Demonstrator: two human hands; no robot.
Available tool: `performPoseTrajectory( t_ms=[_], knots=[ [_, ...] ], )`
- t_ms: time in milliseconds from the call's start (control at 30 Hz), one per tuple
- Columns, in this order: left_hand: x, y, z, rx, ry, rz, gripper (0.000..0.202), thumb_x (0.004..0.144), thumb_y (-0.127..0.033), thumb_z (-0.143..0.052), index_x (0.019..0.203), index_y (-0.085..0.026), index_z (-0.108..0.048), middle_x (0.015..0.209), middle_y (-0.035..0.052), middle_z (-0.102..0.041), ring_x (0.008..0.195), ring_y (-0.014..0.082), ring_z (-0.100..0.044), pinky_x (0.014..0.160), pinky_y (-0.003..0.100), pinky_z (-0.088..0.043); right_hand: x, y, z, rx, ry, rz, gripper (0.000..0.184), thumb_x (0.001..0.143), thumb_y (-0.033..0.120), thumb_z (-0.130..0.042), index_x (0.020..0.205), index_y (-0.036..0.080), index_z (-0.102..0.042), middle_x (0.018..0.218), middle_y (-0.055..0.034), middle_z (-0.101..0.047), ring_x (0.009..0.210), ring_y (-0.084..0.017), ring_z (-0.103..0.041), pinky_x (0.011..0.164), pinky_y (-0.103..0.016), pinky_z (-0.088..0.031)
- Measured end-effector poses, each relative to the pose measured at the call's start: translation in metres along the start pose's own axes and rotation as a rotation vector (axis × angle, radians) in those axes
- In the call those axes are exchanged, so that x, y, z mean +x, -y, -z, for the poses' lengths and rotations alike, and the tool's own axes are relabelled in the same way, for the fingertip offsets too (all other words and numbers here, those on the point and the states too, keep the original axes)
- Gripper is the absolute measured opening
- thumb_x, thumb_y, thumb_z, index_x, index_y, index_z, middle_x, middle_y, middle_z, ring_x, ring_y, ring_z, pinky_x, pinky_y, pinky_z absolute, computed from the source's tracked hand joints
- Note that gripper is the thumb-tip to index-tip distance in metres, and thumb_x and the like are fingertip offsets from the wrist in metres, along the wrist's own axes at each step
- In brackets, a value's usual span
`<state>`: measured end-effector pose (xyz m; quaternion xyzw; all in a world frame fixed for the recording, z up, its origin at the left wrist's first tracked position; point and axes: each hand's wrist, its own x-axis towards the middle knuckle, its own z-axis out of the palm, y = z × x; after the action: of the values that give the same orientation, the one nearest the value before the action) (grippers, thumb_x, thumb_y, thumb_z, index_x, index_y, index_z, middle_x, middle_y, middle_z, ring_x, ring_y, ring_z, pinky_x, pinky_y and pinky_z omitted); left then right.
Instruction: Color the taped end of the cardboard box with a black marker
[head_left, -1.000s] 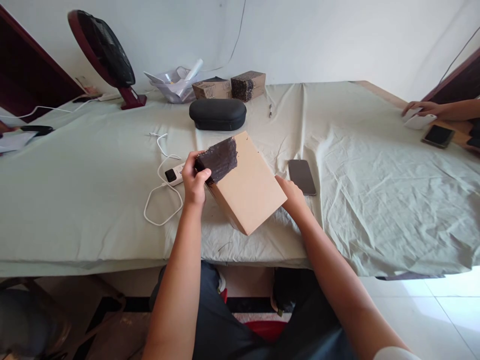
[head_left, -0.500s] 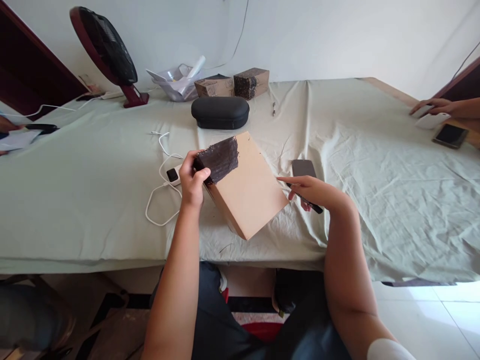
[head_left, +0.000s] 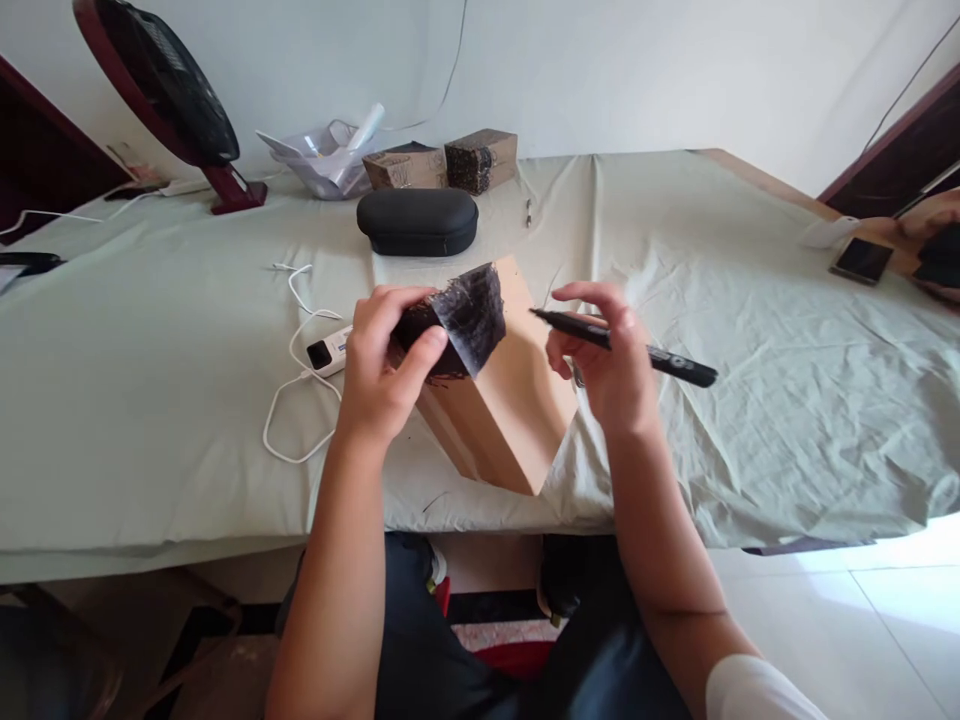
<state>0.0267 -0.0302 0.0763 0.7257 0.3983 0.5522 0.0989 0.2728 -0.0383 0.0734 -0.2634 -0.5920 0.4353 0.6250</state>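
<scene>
The left forearm (head_left: 341,570) slants up from seven o'clock to the left hand (head_left: 386,370) at nine o'clock, closed in a grip, its thumb (head_left: 425,355) angled toward one. The right arm (head_left: 667,530) (plainly bent at the elbow (head_left: 694,605)) comes from five o'clock; the right hand (head_left: 611,370), at three, curls in a hold, topmost finger (head_left: 583,290) stretched toward nine.

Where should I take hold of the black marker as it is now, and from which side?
Probably by the free rear end of the black marker, pinched across its slim, straight barrel, coming from the right. That end sticks out past the right hand, whose fingers cover the middle, while the narrow tip points left toward the cardboard box.
</scene>
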Motion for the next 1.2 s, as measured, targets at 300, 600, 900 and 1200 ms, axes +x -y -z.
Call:
performPoseTrajectory(
  t_ms=[300,600,900,1200],
  knots=[
    [-0.001,-0.019,-0.002,-0.073,0.048,-0.014,0.038,0.107,-0.045,-0.056,0.141,-0.034,-0.070,0.132,0.0027,-0.077,0.124,0.0299,-0.070,0.111,0.054,-0.052,-0.007,-0.005,-0.024,-0.282,-0.120,0.069,0.018,0.102,0.042,-0.051,0.100,0.026,-0.058,0.067,0.0032,-0.058,0.061,-0.017,-0.060,0.062,-0.032,-0.048],
    [0.004,-0.029,-0.001,0.042,0.026,-0.006,0.028,0.107,-0.043,-0.061,0.126,-0.031,-0.078,0.121,0.0011,-0.081,0.113,0.0250,-0.072,0.098,0.045,-0.057,-0.020,0.015,-0.022,-0.335,-0.079,0.148,0.014,0.095,0.033,-0.055,0.093,0.024,-0.065,0.063,0.0025,-0.059,0.052,-0.016,-0.057,0.054,-0.032,-0.047],
    [0.003,-0.053,-0.018,0.203,0.120,-0.138,0.080,0.069,-0.071,-0.090,0.128,-0.025,-0.063,0.129,0.0135,-0.069,0.122,0.0396,-0.060,0.107,0.059,-0.049,-0.031,0.036,-0.028,-0.426,-0.179,0.360,0.009,0.087,0.023,-0.060,0.083,0.025,-0.068,0.057,0.0019,-0.058,0.046,-0.016,-0.053,0.044,-0.032,-0.037],
    [-0.003,-0.080,-0.040,0.190,0.064,-0.048,0.064,0.070,-0.051,-0.095,0.121,-0.030,-0.064,0.143,0.0119,-0.057,0.141,0.0466,-0.047,0.120,0.068,-0.039,-0.028,0.051,-0.026,-0.654,-0.067,0.661,0.022,0.077,0.006,-0.054,0.087,0.025,-0.062,0.059,0.0048,-0.042,0.046,-0.012,-0.033,0.050,-0.034,-0.027]
  ],
)
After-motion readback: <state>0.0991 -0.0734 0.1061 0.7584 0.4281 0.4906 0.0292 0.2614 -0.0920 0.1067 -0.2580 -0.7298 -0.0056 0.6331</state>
